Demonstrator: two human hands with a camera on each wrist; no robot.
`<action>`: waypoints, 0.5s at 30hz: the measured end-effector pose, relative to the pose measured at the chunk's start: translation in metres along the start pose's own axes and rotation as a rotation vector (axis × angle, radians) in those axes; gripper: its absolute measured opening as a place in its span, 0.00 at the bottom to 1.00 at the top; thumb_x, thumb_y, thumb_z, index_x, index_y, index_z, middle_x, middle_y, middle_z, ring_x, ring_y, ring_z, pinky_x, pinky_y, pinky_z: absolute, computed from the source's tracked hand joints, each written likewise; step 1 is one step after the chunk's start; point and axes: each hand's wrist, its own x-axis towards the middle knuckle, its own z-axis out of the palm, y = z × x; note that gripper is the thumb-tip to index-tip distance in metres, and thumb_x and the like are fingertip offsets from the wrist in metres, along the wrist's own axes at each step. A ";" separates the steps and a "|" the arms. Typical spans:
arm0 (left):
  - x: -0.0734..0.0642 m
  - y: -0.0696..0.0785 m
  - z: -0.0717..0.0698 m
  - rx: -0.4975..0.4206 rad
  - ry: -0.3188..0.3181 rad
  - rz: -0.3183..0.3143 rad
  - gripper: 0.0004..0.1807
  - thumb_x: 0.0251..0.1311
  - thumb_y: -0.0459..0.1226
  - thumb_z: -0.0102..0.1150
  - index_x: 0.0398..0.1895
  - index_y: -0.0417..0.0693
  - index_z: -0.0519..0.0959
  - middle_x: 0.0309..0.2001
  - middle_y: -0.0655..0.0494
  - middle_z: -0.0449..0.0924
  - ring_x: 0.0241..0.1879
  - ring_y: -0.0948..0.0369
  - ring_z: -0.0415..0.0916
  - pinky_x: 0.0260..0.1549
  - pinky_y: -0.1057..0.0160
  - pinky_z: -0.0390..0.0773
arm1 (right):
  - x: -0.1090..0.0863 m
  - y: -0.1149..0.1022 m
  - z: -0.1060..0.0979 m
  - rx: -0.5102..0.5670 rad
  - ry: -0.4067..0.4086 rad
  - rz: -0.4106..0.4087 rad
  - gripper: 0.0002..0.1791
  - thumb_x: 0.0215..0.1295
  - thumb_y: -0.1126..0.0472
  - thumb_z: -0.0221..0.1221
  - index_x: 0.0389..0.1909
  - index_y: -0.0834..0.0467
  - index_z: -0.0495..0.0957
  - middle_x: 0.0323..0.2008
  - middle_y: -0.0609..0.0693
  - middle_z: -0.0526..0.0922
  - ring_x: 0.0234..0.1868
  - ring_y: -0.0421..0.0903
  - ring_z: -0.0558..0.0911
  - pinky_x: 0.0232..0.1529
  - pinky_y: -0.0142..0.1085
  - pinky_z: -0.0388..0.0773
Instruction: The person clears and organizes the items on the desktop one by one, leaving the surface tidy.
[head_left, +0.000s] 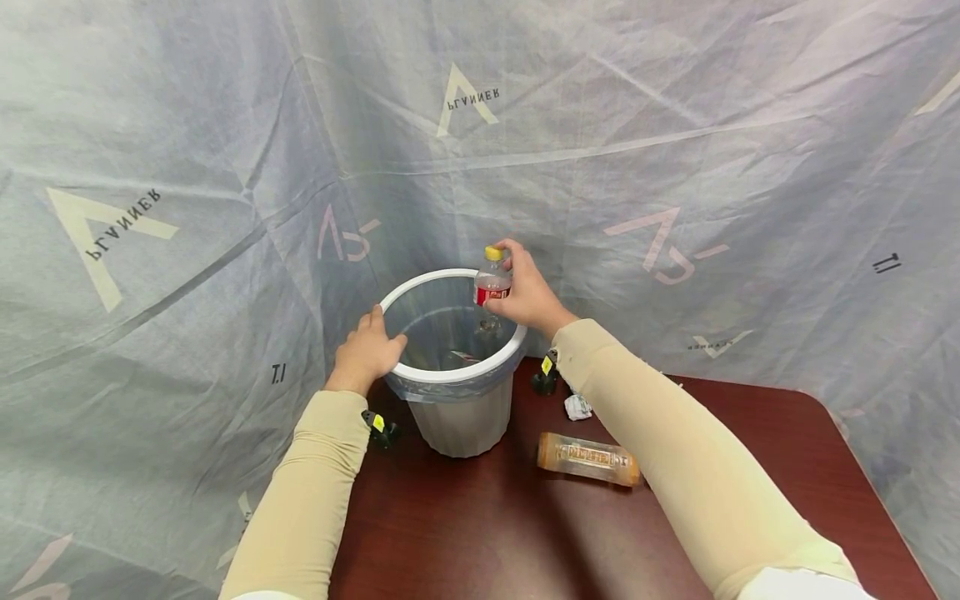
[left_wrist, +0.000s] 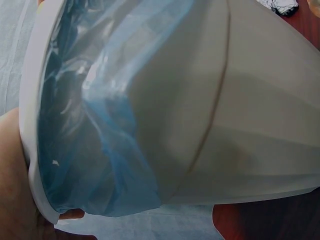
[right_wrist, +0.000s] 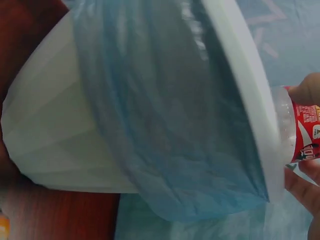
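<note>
A grey trash bin (head_left: 461, 425) with a white rim and a bluish plastic liner (left_wrist: 120, 125) stands upright on the table. My left hand (head_left: 367, 350) grips the rim on the left side. Over the bin's right side, my right hand (head_left: 531, 293) holds a clear plastic bottle (head_left: 492, 282) with a yellow cap and red label. In the right wrist view the bottle (right_wrist: 305, 127) shows just past the rim, its cap out of sight. Below it inside the bin is a clear shape, too unclear to name.
On the dark red table (head_left: 465, 533), a clear container with orange ends (head_left: 588, 458) lies on its side, right of the bin. Crumpled white paper (head_left: 577, 407) lies behind it, partly near my right sleeve. A grey printed sheet (head_left: 600, 150) hangs behind and at the sides.
</note>
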 end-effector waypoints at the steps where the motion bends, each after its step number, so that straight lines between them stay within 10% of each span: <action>1: 0.000 0.000 0.000 0.001 0.002 0.001 0.46 0.72 0.53 0.40 0.81 0.38 0.36 0.78 0.33 0.45 0.71 0.30 0.53 0.64 0.29 0.60 | -0.001 -0.001 0.001 -0.027 -0.006 -0.008 0.50 0.51 0.67 0.71 0.72 0.48 0.55 0.54 0.56 0.66 0.51 0.52 0.74 0.44 0.44 0.81; 15: 0.001 -0.001 0.002 -0.003 -0.009 -0.002 0.46 0.73 0.54 0.39 0.82 0.39 0.35 0.79 0.34 0.44 0.72 0.30 0.52 0.65 0.30 0.58 | -0.016 0.013 -0.007 -0.085 -0.024 -0.033 0.46 0.55 0.64 0.70 0.72 0.56 0.55 0.61 0.64 0.64 0.61 0.62 0.69 0.60 0.52 0.69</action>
